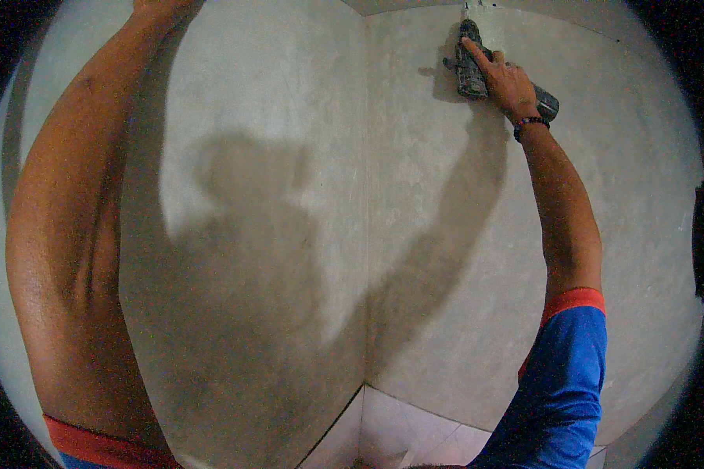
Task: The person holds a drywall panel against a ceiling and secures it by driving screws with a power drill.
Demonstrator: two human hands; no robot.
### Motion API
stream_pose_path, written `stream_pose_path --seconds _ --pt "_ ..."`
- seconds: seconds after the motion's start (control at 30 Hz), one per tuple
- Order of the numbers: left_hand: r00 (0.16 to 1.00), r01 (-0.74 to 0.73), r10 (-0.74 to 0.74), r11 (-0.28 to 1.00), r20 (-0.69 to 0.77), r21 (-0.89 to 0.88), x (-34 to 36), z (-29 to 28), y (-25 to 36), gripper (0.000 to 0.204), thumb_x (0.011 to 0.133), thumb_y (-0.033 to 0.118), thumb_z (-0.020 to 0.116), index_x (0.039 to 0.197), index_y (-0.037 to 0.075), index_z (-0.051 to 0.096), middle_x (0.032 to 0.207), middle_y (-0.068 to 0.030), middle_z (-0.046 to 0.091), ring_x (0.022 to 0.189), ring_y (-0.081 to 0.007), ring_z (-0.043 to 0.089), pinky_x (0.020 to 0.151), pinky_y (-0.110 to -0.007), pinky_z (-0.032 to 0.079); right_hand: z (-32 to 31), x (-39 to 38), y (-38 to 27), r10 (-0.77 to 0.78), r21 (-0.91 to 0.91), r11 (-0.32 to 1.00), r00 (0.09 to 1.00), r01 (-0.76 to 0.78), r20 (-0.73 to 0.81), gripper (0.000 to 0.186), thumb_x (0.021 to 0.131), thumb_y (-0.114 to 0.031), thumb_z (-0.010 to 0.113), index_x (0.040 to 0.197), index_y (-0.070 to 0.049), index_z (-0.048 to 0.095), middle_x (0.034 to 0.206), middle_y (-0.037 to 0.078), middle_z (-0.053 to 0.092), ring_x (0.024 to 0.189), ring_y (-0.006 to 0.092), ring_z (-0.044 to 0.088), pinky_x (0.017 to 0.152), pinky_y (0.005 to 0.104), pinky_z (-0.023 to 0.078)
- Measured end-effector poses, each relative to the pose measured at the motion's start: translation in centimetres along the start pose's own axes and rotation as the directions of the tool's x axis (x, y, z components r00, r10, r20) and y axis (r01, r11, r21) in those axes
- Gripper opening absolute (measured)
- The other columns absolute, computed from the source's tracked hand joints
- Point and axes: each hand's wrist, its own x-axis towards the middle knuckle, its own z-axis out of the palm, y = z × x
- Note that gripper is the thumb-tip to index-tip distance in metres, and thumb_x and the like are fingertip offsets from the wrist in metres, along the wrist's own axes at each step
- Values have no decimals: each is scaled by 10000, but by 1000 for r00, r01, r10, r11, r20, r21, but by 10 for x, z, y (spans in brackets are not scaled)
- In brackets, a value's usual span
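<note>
High on the wall to the right, my right hand [511,87] is closed round the handle of a dark, dust-smeared power drill [471,74]. One finger lies stretched along the drill's body. The drill stands nearly upright against the wall, its front end up toward a pale patch [481,12] at the upper edge of the picture. What its tip touches is too small to tell. A dark beaded bracelet [530,123] circles my right wrist. My left forearm [78,195] reaches up along the left side, and its hand lies beyond the upper edge.
Two grey plastered walls [422,180] meet in a corner near the middle. Below it are pale tiles [422,426] with dark edge lines. The ceiling edge [399,6] runs along the top. Shadows of my body and arms fall on the walls. A dark object [700,242] stands at the far right rim.
</note>
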Motion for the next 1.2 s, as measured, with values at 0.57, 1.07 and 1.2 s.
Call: stream_pose_path --seconds 0.57,1.07,1.2 --pt "996 -47 41 996 78 74 -2 -20 16 624 879 115 437 1411 137 112 819 -158 621 710 -286 619 610 -404 505 1 1 19 -19 -38 999 999 18 -30 689 840 -93 484 1388 -369 172 950 155 566 735 318 632 624 400 540" --pt "995 54 -35 976 96 -210 -6 -20 -3 379 940 280 379 1264 82 388 851 -195 607 750 -374 587 689 -453 464 -34 -20 1 74 203 977 997 -71 -6 705 813 -87 520 1385 -349 204 942 169 558 777 355 612 641 436 514" --pt "988 40 -84 948 -128 -315 -17 -5 -31 388 917 326 408 1155 25 466 856 -217 603 793 -383 572 734 -465 441 -84 -57 -33 117 437 883 982 -172 151 767 767 -85 578 1388 -339 206 1043 174 565 862 384 589 711 449 484"
